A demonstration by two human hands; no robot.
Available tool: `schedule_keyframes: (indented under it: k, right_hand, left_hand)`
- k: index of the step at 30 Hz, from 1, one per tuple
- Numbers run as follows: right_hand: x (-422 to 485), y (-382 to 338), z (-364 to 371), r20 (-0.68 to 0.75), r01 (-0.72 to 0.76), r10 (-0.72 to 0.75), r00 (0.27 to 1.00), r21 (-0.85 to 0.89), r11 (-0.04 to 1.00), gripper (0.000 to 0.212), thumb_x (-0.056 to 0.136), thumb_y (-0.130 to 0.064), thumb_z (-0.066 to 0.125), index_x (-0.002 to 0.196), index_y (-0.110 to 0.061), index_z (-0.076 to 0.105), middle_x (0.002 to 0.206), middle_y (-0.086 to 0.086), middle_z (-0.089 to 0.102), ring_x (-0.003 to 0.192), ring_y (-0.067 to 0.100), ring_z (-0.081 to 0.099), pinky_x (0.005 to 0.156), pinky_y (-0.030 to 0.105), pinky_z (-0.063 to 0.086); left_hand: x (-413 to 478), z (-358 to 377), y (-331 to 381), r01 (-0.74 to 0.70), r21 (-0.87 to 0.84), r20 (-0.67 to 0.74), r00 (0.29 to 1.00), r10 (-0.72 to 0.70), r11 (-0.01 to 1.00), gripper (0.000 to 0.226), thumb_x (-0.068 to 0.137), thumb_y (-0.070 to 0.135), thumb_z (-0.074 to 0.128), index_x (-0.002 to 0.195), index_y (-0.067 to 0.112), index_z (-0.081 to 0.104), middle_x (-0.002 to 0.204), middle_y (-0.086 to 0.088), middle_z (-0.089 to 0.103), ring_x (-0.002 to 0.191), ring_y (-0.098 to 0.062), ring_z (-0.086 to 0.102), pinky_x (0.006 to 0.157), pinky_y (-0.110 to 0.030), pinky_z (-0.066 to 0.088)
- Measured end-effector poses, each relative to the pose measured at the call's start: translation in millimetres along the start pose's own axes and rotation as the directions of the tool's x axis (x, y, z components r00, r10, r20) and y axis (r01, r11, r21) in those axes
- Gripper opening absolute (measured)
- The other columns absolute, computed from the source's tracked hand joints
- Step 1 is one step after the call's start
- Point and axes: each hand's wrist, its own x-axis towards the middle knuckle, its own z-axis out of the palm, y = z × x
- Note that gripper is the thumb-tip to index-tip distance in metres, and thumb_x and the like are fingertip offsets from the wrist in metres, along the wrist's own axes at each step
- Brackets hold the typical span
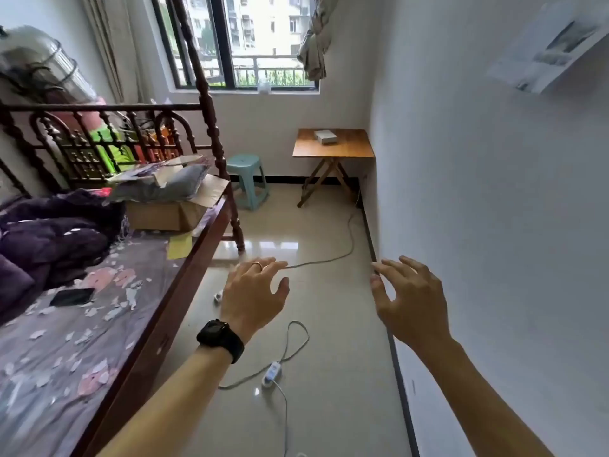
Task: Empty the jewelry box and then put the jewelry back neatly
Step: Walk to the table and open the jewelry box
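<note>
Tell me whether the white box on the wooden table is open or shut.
Shut, as far as it shows: the white box has a flat, unbroken top on the wooden table, no lid raised. Contents hidden.

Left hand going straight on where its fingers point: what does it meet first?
Probably nothing near: the left hand is open over bare floor, above the cable. Far ahead stands the table; depth is unclear.

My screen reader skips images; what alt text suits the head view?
The empty left hand and right hand reach forward, fingers spread, above a glossy tiled floor. Ahead, a small white rectangular box sits on a wooden folding table; a dark wooden bed stands left.
</note>
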Motion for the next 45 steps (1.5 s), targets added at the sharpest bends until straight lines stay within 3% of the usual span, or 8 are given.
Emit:
schedule_keyframes:
  k: [6, 20, 29, 36, 45]
  right_hand:
    - [91, 32, 73, 0.076, -0.039, 0.038, 0.996, 0.013, 0.999, 0.037, 0.093, -0.036, 0.051, 0.116, -0.021, 0.075, 0.121, -0.003, 0.072, 0.125, 0.024, 0.058, 0.102, 0.046, 0.045]
    - [367, 131, 212, 0.052, -0.086, 0.083, 0.995, 0.052, 0.995, 0.036, 0.093, -0.035, 0.050, 0.116, -0.023, 0.075, 0.120, -0.005, 0.072, 0.125, 0.022, 0.056, 0.101, 0.044, 0.043]
    - [569, 206, 301, 0.214, -0.055, 0.030, 0.976, 0.111, 0.992, 0.030, 0.098, -0.029, 0.058, 0.125, -0.024, 0.070, 0.130, -0.006, 0.067, 0.134, 0.019, 0.047, 0.111, 0.040, 0.033]
    - [695, 233, 362, 0.285, -0.032, -0.012, 0.959, 0.152, 0.988, 0.030, 0.099, -0.032, 0.056, 0.126, -0.027, 0.069, 0.129, -0.009, 0.066, 0.131, 0.017, 0.048, 0.109, 0.040, 0.038]
    - [870, 250, 472, 0.198, 0.025, -0.066, 0.978, 0.204, 0.979, 0.028, 0.097, -0.031, 0.059, 0.122, -0.027, 0.071, 0.123, -0.009, 0.070, 0.127, 0.019, 0.052, 0.104, 0.047, 0.044]
  left_hand:
    - [99, 49, -25, 0.073, -0.031, 0.053, 0.996, -0.071, 0.997, 0.036, 0.094, 0.039, 0.060, 0.129, 0.031, 0.065, 0.133, 0.002, 0.064, 0.127, -0.022, 0.055, 0.108, -0.045, 0.041]
    - [411, 165, -55, 0.059, -0.004, 0.026, 0.998, -0.059, 0.998, 0.034, 0.092, 0.037, 0.063, 0.124, 0.028, 0.069, 0.129, 0.001, 0.067, 0.126, -0.024, 0.055, 0.106, -0.042, 0.040]
    - [591, 232, -49, 0.172, 0.031, 0.048, 0.984, -0.173, 0.985, 0.036, 0.094, 0.038, 0.060, 0.129, 0.032, 0.065, 0.133, 0.003, 0.064, 0.128, -0.020, 0.053, 0.108, -0.040, 0.039]
    - [707, 265, -69, 0.257, -0.003, 0.040, 0.966, -0.256, 0.967, 0.032, 0.094, 0.037, 0.060, 0.125, 0.033, 0.066, 0.131, 0.007, 0.064, 0.115, -0.027, 0.059, 0.095, -0.042, 0.048]
    - [887, 326, -148, 0.267, -0.056, -0.079, 0.959, -0.271, 0.962, 0.031, 0.092, 0.038, 0.064, 0.122, 0.033, 0.069, 0.124, 0.008, 0.068, 0.117, -0.023, 0.059, 0.098, -0.043, 0.048]
